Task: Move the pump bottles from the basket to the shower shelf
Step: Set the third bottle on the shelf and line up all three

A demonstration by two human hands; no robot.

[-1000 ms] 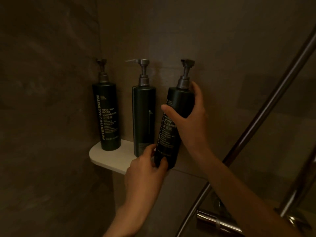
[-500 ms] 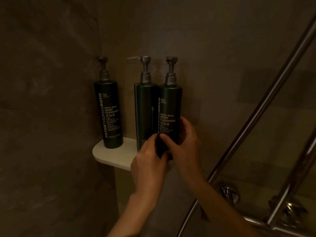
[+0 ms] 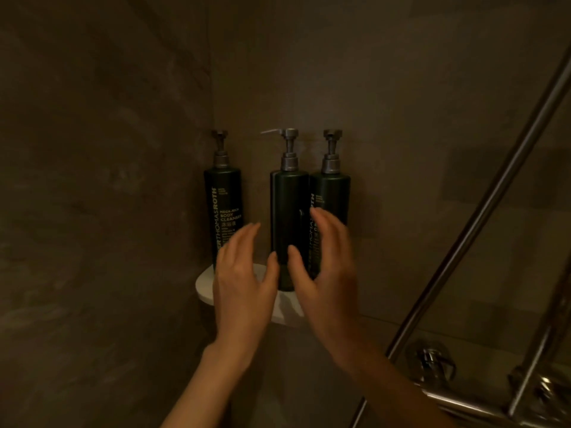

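Third bottle released on shelf, both hands open and off it.

Right bottle (image 3: 332,193) now stands upright on the white corner shelf (image 3: 205,287), touching the middle bottle (image 3: 289,211); left bottle (image 3: 222,211) stands apart near the wall corner. Left hand (image 3: 244,282) and right hand (image 3: 327,273) hover in front with fingers spread, gripping nothing. Half a second ago both hands were pinched on the right bottle's lower body; a second ago it was tilted, held by the right hand and steadied at its base by the left. So placement looks finished and all three visible bottles are on the shelf. Basket not in view, so cannot tell if more remain. Steel shower rail (image 3: 482,211) off to the right.
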